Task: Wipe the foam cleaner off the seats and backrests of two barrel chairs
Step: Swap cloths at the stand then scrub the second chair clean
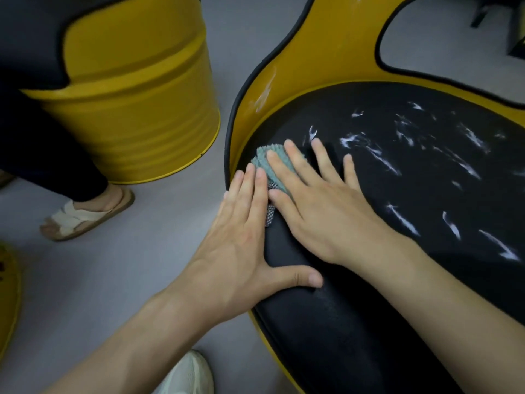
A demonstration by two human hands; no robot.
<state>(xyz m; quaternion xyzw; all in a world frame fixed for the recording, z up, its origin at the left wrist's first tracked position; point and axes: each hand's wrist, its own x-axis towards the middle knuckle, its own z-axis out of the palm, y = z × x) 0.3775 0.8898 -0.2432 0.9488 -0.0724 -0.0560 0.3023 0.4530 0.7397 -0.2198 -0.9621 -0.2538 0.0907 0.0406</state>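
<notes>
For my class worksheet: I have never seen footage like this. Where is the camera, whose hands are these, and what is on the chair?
The one picture comes from a camera worn on a person's head, looking down at their own bare hands; there is no machine. The right hand lies flat, pressing a teal cloth onto the black seat of a yellow barrel chair. The left hand rests flat beside it at the seat's edge. Neither grips anything. White foam streaks mark the seat further right. A second yellow chair stands upper left, another person's sandalled foot beside it.
</notes>
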